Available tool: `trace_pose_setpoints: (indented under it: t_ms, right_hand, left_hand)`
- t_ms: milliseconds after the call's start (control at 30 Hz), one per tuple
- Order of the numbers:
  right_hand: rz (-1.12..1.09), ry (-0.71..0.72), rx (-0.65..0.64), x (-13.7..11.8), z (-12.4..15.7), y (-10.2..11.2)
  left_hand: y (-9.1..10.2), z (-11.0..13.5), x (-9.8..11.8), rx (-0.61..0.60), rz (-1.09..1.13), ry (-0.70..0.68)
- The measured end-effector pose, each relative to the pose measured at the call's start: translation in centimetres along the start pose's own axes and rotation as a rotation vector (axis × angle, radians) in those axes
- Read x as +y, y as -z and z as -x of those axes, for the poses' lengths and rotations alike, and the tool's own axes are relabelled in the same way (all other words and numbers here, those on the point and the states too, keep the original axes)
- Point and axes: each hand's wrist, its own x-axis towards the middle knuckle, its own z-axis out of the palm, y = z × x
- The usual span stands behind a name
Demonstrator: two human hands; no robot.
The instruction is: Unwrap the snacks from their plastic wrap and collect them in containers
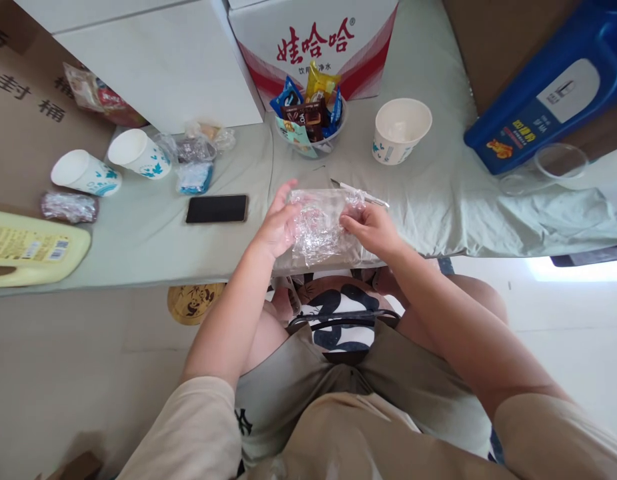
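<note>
A crinkled sheet of clear plastic film (317, 233) stretches between my hands, just over the table's front edge. My right hand (371, 229) pinches its right side between thumb and fingers. At the film's left edge, my left hand (278, 220) has its fingers spread, with some fingertips behind or against the plastic; I cannot make out a grip there. Just beyond the film lies a slim white pen-like tool (375, 199) with a dark tip, partly covered by film and hand.
A clear bowl (315, 151) of wrapped snacks and a paper bowl (402, 127) stand behind. To the left are a phone (217, 209), two paper cups (138, 155), film-wrapped bundles (69, 207) and a yellow jug (35, 250). A blue bottle (543, 93) and clear cup (561, 163) lie right.
</note>
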Motion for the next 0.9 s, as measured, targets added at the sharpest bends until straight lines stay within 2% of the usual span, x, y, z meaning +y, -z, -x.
trace_pose_setpoints:
  t_ms: [133, 300, 367, 500, 633, 733, 833, 900]
  right_hand:
    - [-0.070, 0.037, 0.045, -0.2, 0.3, -0.4]
    - [-0.027, -0.075, -0.121, -0.3, 0.7, -0.1]
    - [-0.128, -0.076, -0.110, -0.5, 0.8, 0.0]
    - [-0.438, -0.059, -0.012, -1.3, 0.8, 0.1]
    - [-0.593, -0.044, -0.099, -1.6, 0.8, 0.2]
    - [-0.564, -0.080, -0.115, -0.9, 0.8, 0.0]
    - [-0.423, -0.106, -0.029, 0.0, 0.6, -0.3]
    - [-0.405, -0.101, 0.037, 0.5, 0.0, -0.5]
  left_hand:
    - [-0.8, 0.7, -0.4, -0.045, -0.150, 0.227]
    - [-0.6, 0.9, -0.1, 0.016, -0.236, 0.217]
    - [-0.2, 1.0, 0.5, -0.007, -0.273, 0.217]
    - [0.7, 1.4, 1.2, -0.055, -0.162, 0.138]
    - [1.1, 1.5, 0.7, -0.029, -0.030, 0.051]
    - [0.6, 0.9, -0.1, 0.035, -0.036, -0.003]
    - [-0.3, 0.0, -0.8, 0.068, -0.059, -0.121]
    - [-0.6, -1.0, -1.0, 0.069, -0.075, -0.168]
